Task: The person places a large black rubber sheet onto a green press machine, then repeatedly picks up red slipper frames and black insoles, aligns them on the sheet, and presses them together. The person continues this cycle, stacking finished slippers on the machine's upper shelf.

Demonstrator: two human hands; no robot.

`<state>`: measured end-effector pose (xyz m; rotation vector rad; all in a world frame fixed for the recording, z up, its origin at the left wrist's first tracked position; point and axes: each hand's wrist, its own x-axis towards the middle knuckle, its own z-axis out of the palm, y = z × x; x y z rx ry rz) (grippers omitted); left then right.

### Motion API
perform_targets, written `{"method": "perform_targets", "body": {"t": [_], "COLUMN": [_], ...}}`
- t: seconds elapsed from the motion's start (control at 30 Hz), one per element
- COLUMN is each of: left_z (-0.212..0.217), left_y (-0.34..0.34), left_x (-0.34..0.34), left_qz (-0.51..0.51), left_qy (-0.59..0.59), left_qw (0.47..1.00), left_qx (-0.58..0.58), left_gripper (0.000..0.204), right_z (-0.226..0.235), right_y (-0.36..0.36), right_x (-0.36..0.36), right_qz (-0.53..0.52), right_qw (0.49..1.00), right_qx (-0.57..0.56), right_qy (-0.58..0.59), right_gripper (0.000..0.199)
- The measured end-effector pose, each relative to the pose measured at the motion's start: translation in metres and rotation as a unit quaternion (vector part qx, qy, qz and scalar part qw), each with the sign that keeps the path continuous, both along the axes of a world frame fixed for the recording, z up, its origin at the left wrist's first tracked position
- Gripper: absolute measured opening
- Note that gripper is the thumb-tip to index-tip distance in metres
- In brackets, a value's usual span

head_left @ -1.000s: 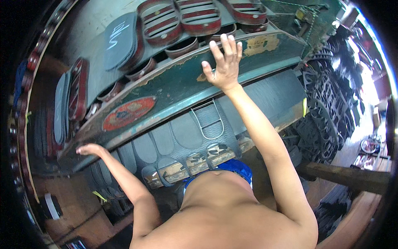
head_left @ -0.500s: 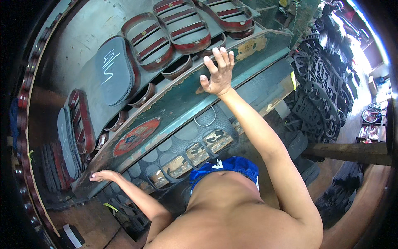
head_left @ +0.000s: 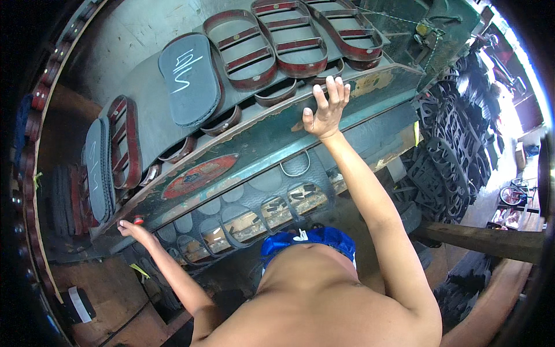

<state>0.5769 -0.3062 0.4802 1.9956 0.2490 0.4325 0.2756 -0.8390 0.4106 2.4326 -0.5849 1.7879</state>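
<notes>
My right hand (head_left: 327, 109) is raised against the front edge of the green machine bed (head_left: 257, 136), its fingers spread and nothing in them. At the bed's left end, my left hand (head_left: 136, 230) holds nothing that I can see. Its fingers point left and look partly stretched, beside a red button (head_left: 138, 220). On the bed lies a grey sheet (head_left: 147, 95), bearing several red-brown sole-shaped cutting dies (head_left: 245, 81). A stack of dark grey soles (head_left: 188, 81) with white marks rests among them. Another marked stack of soles (head_left: 99, 170) sits at the left end.
Below the bed hangs a dark sheet with oval holes (head_left: 231, 211), over a worn wooden board (head_left: 277, 209). To the right rises a heap of black cut-out scraps (head_left: 451, 139). A wooden beam (head_left: 485, 238) juts in at the right. Far right stands a bicycle (head_left: 511, 194).
The view has shifted, so the bed and dies appear higher and further right. The red button now shows beside my left hand, whose fingers look more bent. My right hand stays spread at the edge.
</notes>
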Motion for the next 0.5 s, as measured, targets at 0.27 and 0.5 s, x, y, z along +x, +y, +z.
{"method": "perform_targets", "body": {"t": [0.27,0.5], "left_z": [0.024,-0.049], "left_y": [0.091,0.092], "left_x": [-0.024,-0.11], "left_qz": [-0.145,-0.357], "left_qy": [0.124,0.279], "left_qw": [0.971,0.889], "left_qx": [-0.147,0.059], "left_gripper": [0.08,0.032], "right_z": [0.007,0.035], "right_y": [0.003,0.046], "right_x": [-0.002,-0.045], "right_qz": [0.008,0.069], "right_qw": [0.999,0.962], "right_qx": [0.012,0.234], "right_qy": [0.031,0.123], "right_gripper": [0.062,0.062]}}
